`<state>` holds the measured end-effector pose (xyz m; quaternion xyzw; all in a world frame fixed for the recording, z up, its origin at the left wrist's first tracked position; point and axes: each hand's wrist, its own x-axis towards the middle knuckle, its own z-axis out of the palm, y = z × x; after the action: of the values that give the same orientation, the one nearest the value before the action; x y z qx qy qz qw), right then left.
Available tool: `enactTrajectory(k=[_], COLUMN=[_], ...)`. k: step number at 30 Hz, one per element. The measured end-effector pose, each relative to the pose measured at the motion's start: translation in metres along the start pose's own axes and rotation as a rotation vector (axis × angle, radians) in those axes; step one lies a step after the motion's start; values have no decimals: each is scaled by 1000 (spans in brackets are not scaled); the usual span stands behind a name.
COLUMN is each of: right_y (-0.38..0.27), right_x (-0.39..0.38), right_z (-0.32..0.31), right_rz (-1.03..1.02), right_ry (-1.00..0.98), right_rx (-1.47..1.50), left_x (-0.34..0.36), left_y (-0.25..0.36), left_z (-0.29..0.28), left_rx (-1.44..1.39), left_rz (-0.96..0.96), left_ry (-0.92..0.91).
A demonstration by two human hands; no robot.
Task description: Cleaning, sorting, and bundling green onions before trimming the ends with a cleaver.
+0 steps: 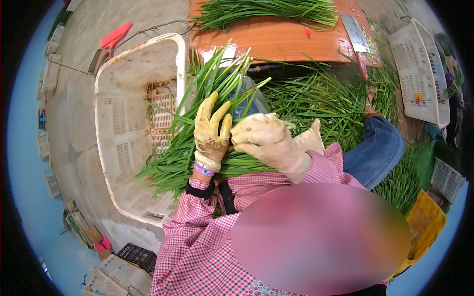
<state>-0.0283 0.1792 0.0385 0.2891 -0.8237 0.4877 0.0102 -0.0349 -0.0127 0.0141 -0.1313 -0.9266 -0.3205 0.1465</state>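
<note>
My left hand [212, 129], in a yellowish glove soiled with dirt, lies over a loose bundle of garlic chives [192, 148]. Its fingers are stretched out and apart, and the pale stem ends reach past them. Close beside it, my right hand [264, 138] in a cream glove is closed with curled fingers, slightly blurred. Whatever it may hold is hidden. Beyond the hands, a piece of clear bluish plastic [254, 101] shows among the leaves.
A white plastic crate [111, 133] stands at left. Ahead, an orange surface [276, 44] carries more chives [266, 12] and a knife [355, 34]. Loose chives [316, 98] cover the area before me. Farther right are another white crate [414, 74] and a yellow crate [427, 222].
</note>
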Motion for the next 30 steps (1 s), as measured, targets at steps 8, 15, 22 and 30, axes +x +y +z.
enactTrajectory(k=[8, 15, 22, 30], right_y=[54, 80, 66, 94], right_x=[-40, -57, -38, -59], right_z=[-78, -96, -128, -141], right_rz=[724, 543, 747, 382], right_ry=[626, 694, 877, 844], right_rx=[924, 1145, 631, 796], left_x=[2, 1, 4, 4], left_y=[7, 6, 4, 2], left_z=[-2, 4, 6, 9], left_rx=[79, 101, 107, 97], left_rz=[173, 128, 74, 56], left_ry=[-125, -125, -172, -145])
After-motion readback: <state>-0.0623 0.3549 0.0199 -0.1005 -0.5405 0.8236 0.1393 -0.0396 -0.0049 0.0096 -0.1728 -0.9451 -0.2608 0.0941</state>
